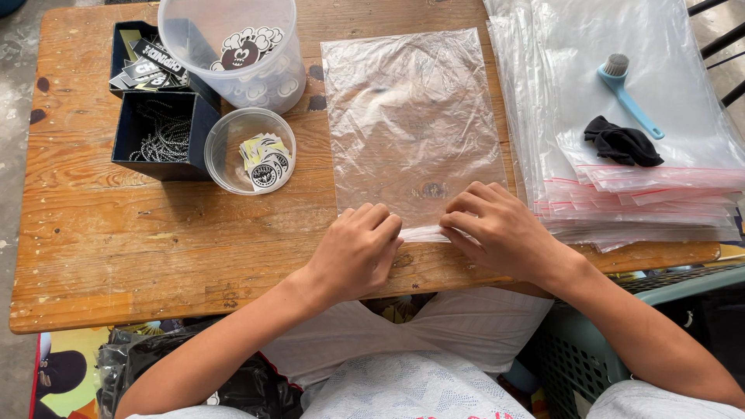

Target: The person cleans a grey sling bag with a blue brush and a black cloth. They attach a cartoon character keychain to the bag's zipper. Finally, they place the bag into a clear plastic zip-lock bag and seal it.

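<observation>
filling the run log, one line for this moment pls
left hand and right hand: pinching near edge | clear plastic bag: flat | brown wooden table

Packing workspace, worn wooden table [116,233], stacked zip bags [621,194]

Worn wooden table [116,233], grey concrete floor [12,116], daylight.

A plastic bag [411,124] lies flat at the middle of the table [116,240], its near end close to the near edge. The left hand [355,252] and right hand [497,229] rest side by side on that near end. Toward the far left corner stand two boxes [159,136], one behind the other; a tub [233,46] and, before it, a small round dish [250,151] sit just right of them. Along the right edge lies a stack of bags [636,194], with a brush [628,89] and a cloth [621,143] on top.
</observation>
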